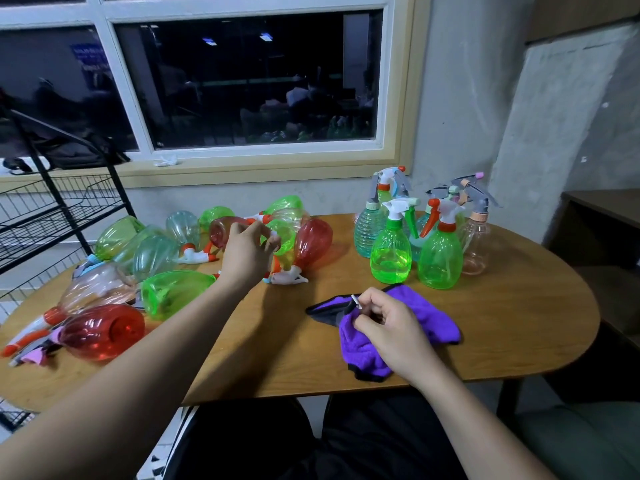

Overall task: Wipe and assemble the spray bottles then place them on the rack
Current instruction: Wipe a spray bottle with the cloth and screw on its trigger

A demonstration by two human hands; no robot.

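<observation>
Loose bottles lie left on the table, assembled bottles stand right, cloth before them.

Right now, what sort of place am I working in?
Probably an office or workroom at night: a wooden table against a bare plastered wall, a dark window reflecting ceiling lights, and a black wire rack beside the table.

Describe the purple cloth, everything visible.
The purple cloth looks like fluffy microfibre with black edging and a grey patch at its left fold. It lies crumpled and partly folded on the wooden table, near the front edge, just in front of the standing green spray bottles. The right hand rests on its middle, curled fingers pinching a fold beside a small white tag-like piece.
</observation>
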